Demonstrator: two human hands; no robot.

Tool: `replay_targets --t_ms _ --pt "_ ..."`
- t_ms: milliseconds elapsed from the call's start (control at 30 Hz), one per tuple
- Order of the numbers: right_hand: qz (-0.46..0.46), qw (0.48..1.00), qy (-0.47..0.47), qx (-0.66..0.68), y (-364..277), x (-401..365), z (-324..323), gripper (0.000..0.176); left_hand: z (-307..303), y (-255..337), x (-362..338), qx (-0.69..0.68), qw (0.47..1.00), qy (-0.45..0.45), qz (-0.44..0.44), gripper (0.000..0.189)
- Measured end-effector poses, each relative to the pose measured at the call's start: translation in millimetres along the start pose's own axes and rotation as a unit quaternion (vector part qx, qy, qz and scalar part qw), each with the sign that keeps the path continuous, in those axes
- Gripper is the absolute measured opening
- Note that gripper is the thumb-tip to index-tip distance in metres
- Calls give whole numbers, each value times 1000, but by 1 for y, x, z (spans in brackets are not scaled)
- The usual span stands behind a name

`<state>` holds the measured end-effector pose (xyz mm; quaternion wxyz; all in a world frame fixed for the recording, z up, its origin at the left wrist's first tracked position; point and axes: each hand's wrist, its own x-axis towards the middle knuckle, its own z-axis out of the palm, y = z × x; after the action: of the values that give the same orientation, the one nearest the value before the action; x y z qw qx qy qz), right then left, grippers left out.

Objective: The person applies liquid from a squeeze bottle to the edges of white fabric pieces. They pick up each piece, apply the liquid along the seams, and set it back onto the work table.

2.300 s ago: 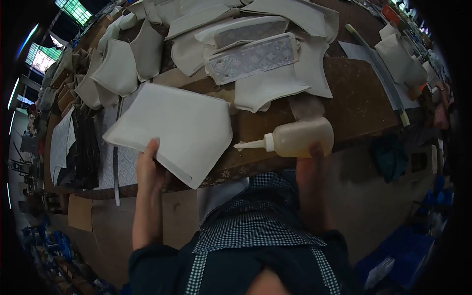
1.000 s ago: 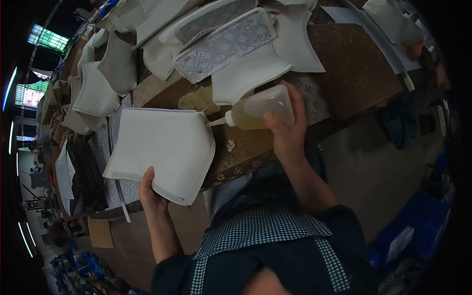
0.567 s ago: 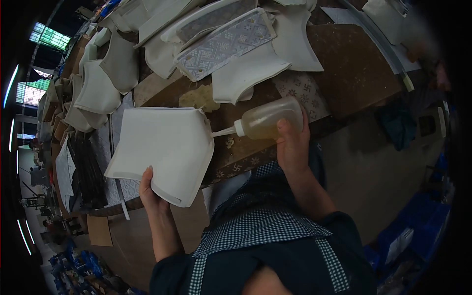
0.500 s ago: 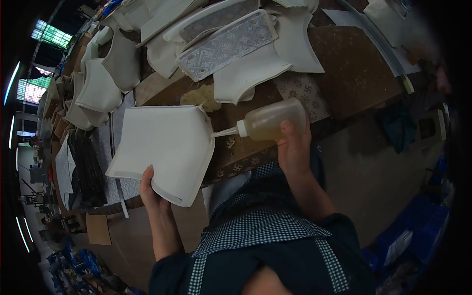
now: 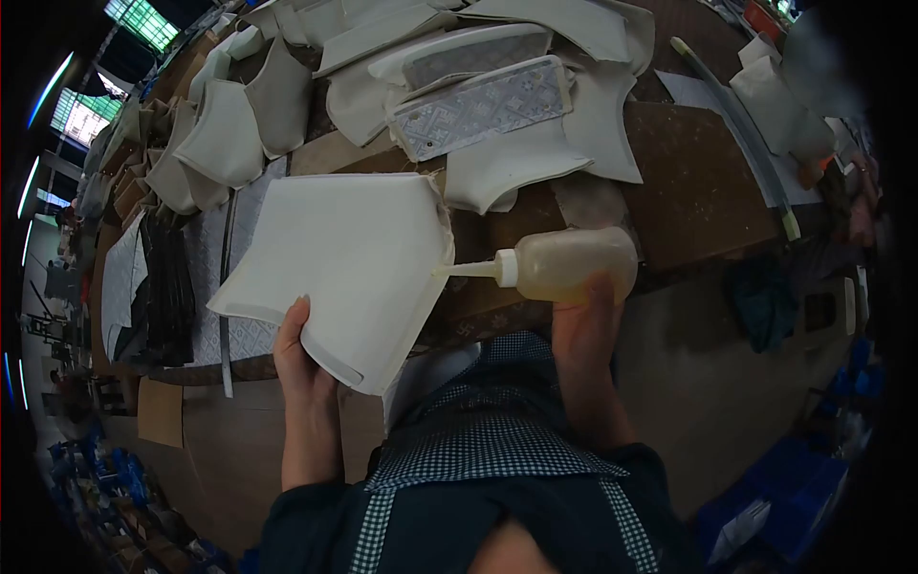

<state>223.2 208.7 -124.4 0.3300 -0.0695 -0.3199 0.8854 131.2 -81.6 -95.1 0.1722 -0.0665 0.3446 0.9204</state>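
Note:
A large white curved panel [image 5: 339,258] is held up over the table's front edge. My left hand [image 5: 304,359] grips its lower edge, with the thumb on the face and the other fingers hidden behind. My right hand [image 5: 585,316] is wrapped round a translucent squeeze bottle [image 5: 574,260] with yellowish liquid inside. The bottle lies nearly level, its white cap and narrow nozzle pointing left. The nozzle tip is at the panel's right edge. Behind stand more white pieces [image 5: 512,163] and a grey patterned panel [image 5: 483,107].
Stacked white curved pieces [image 5: 222,134] fill the table's left back. A brown board [image 5: 698,182] lies at the right, beside a long strip [image 5: 741,129]. Black material [image 5: 167,292] hangs at the left. Blue bins [image 5: 775,493] stand on the floor, lower right.
The view has shifted, so the table's contents appear further right. The bottle is more level and has moved down along the panel's right edge. Both hands keep their holds.

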Motion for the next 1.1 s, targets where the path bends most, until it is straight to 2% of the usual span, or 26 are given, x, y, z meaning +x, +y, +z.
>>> replay_targets --t_ms 467,667,867,967,1067,1100 --pt "-27 996 -30 -78 -13 -23 14 90 10 -8 4 -9 1000 28 -6 29" --pt "-4 994 -34 -100 -10 -37 17 91 13 -11 7 -16 999 40 -6 26" --pt "51 990 -80 -107 0 -51 13 86 16 -13 12 -7 999 48 14 25" --pt "138 975 -134 -114 0 -57 23 83 11 -11 15 -1 999 45 14 26" --pt "231 964 -126 -35 7 -60 14 81 11 -7 16 16 999 41 32 27" --pt "216 971 -105 -23 5 -56 15 81 11 -5 15 23 998 42 42 27"
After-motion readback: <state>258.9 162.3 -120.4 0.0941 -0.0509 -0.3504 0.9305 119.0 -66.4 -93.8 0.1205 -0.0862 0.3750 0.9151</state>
